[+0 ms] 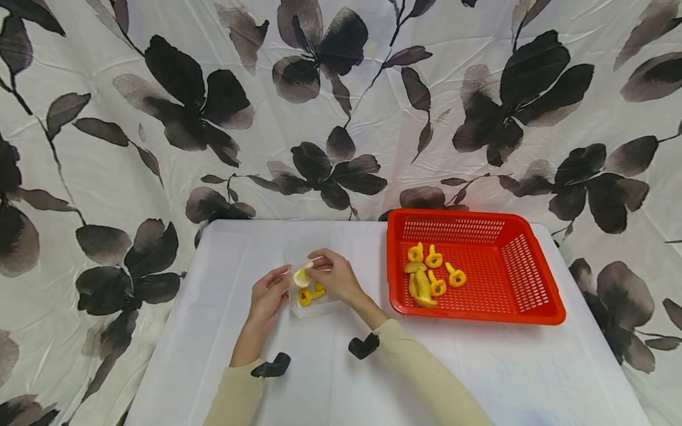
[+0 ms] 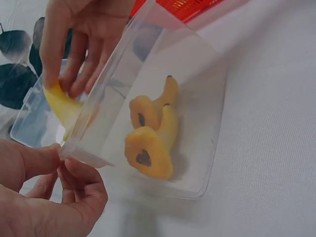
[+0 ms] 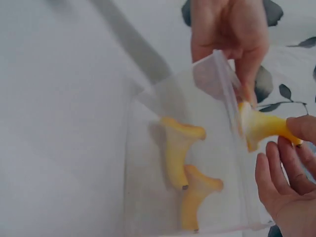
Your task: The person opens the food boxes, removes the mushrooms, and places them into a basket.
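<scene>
My left hand [image 1: 268, 297] pinches the rim of a clear plastic box [image 1: 314, 310] between thumb and fingers. My right hand [image 1: 337, 277] grips a yellow trumpet-shaped mushroom [image 3: 266, 126] by its stem, at the box's rim; its wide cap end points toward the left hand. Through the box wall, two more yellow mushrooms, one [image 2: 148, 153] in front of the other [image 2: 142, 112], show lying side by side on the bottom, each with a dark hollow in its cap. A clear plastic panel [image 2: 30, 121], perhaps the lid, lies beyond the box in the left wrist view.
Right of the box stands a red perforated basket [image 1: 476, 316]. At its left end lie several yellow mushrooms [image 1: 456, 276] and a curved, duller yellow piece [image 1: 422, 289]. White cloth covers the table [image 1: 319, 378]; a flower-patterned curtain [image 1: 330, 106] hangs behind.
</scene>
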Demonstrator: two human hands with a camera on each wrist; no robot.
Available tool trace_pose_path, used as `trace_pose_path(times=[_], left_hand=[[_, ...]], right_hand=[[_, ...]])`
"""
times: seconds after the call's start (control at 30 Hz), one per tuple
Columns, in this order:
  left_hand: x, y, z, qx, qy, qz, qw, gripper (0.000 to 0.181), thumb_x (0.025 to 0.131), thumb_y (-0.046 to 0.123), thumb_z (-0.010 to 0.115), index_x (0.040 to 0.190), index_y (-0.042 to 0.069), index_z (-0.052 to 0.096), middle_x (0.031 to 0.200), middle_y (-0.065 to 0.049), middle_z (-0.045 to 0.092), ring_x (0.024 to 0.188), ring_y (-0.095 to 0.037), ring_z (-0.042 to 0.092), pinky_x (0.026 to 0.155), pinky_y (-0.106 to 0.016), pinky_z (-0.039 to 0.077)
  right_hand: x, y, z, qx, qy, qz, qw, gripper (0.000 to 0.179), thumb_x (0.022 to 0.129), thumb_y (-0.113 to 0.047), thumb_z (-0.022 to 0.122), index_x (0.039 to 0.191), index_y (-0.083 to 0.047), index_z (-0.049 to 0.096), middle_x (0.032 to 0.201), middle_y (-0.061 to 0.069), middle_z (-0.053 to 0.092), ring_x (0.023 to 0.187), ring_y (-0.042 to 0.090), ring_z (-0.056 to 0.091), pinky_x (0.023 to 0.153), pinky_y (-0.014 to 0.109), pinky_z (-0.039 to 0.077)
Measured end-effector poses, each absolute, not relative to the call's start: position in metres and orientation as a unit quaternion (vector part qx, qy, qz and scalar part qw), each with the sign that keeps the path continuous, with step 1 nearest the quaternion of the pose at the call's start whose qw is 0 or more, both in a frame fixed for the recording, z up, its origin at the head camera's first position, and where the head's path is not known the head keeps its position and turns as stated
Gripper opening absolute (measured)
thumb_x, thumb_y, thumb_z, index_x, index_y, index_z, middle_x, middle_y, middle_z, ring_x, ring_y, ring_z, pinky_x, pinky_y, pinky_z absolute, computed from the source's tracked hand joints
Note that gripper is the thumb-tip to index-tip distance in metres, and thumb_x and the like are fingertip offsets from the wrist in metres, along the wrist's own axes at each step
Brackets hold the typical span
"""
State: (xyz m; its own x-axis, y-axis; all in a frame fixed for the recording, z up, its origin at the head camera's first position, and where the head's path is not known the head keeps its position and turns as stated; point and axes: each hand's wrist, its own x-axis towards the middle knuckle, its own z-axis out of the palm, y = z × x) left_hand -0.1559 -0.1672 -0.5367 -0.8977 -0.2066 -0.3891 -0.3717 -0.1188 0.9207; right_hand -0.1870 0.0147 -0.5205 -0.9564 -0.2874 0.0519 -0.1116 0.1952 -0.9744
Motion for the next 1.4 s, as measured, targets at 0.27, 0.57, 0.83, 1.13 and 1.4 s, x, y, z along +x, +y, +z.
trace_pose_path(times=[0.27,0.57,0.83,1.13,1.4], left_hand=[[-0.156,-0.167,-0.535,-0.224,0.662,0.713,0.06,0.04,0.104,0.013,0.063,0.142,0.005,0.059,0.106,0.002,0.059,0.093,-0.013,0.054,0.069,-0.016,0.047],[-0.155,-0.169,-0.535,-0.217,0.662,0.715,0.064,0.041,0.104,0.014,0.063,0.143,0.005,0.058,0.11,-0.001,0.059,0.088,-0.01,0.054,0.068,-0.015,0.046],[-0.156,-0.168,-0.531,-0.223,0.66,0.712,0.085,0.041,0.106,0.014,0.059,0.145,0.004,0.056,0.106,0.003,0.056,0.101,-0.019,0.056,0.072,-0.017,0.047],[-0.156,-0.169,-0.527,-0.235,0.654,0.711,0.108,0.044,0.106,0.017,0.058,0.147,0.004,0.054,0.13,-0.011,0.056,0.112,-0.026,0.051,0.075,-0.018,0.048],[-0.156,-0.171,-0.53,-0.23,0.656,0.711,0.104,0.041,0.106,0.017,0.059,0.146,0.006,0.056,0.117,-0.003,0.057,0.111,-0.026,0.052,0.074,-0.018,0.049]], right_hand=[[-0.186,0.034,-0.511,-0.115,0.733,-0.666,0.079,0.028,0.097,-0.011,0.072,0.122,-0.001,0.068,0.113,0.013,0.068,0.105,0.024,0.066,0.096,0.029,0.053],[-0.188,0.06,-0.506,-0.091,0.703,-0.699,0.095,0.031,0.099,-0.011,0.07,0.128,-0.002,0.067,0.114,0.013,0.066,0.102,0.021,0.069,0.092,0.03,0.056],[-0.187,0.088,-0.504,-0.066,0.685,-0.718,0.104,0.035,0.1,-0.012,0.069,0.132,0.001,0.063,0.116,0.016,0.065,0.103,0.022,0.069,0.092,0.035,0.057],[-0.185,0.121,-0.501,-0.042,0.679,-0.727,0.091,0.038,0.099,-0.019,0.072,0.132,-0.002,0.064,0.119,0.016,0.065,0.105,0.025,0.07,0.09,0.036,0.057],[-0.181,0.148,-0.498,-0.006,0.679,-0.731,0.069,0.038,0.099,-0.021,0.071,0.133,-0.005,0.065,0.122,0.016,0.066,0.106,0.024,0.07,0.091,0.035,0.057]])
